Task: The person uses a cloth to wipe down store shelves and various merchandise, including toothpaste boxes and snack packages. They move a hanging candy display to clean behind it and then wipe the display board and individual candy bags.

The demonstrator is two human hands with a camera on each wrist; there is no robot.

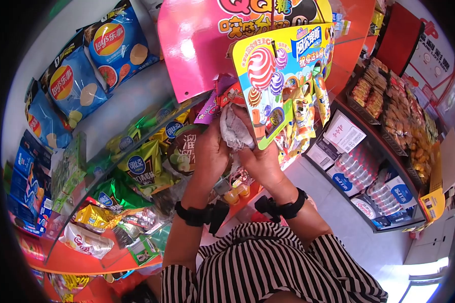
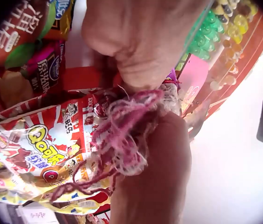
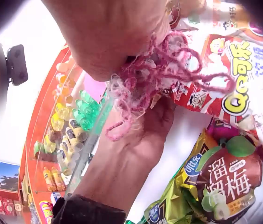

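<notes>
Between both hands is a bunched, frayed cloth (image 1: 235,129), whitish in the head view. Up close in the left wrist view, pink and white loose threads (image 2: 126,130) hang from it. My left hand (image 1: 212,149) grips its left side, and my right hand (image 1: 260,154) holds it from the right, so the hands almost meet. Just beyond them are red-and-white QQ gummy candy packets (image 2: 47,144), which also show in the right wrist view beside the threads (image 3: 154,79). A blue and yellow candy display card (image 1: 283,76) overlaps the right fingers in the head view.
A pink display board (image 1: 197,55) rises behind the hands. Left of them, a glass-edged shelf carries green snack bags (image 1: 144,164) and a brown plum packet (image 1: 187,146). Blue chip bags (image 1: 116,45) stand at upper left. A dark rack (image 1: 361,136) with packed bottles stands at right.
</notes>
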